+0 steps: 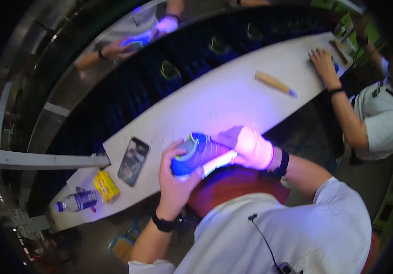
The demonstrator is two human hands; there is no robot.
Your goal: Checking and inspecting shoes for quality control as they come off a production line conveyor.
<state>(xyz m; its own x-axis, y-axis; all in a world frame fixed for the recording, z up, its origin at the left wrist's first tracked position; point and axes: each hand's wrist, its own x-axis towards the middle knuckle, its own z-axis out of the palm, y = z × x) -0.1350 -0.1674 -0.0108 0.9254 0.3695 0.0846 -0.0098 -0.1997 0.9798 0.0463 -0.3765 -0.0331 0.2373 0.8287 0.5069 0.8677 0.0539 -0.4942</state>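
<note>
A blue sneaker (201,157) with a yellow-green collar, pale laces and a light sole is held over the near edge of the white table. My left hand (171,180) grips it round the heel, thumb along the near side of the sole. At the toe end, my right hand (251,147) is wrapped over the front of the shoe. Violet light falls strongly on that hand and on the sole, washing out detail. The toe is hidden behind my right fingers; whether they also hold something small, I cannot tell.
Left on the table (183,107) lie a phone (133,162), yellow packet (106,186) and bottle (77,201). A wooden-handled tool (275,83) lies farther right, near another person's hand (323,64). Beyond, a dark conveyor carries shoes (170,71). A metal bar (46,160) juts in left.
</note>
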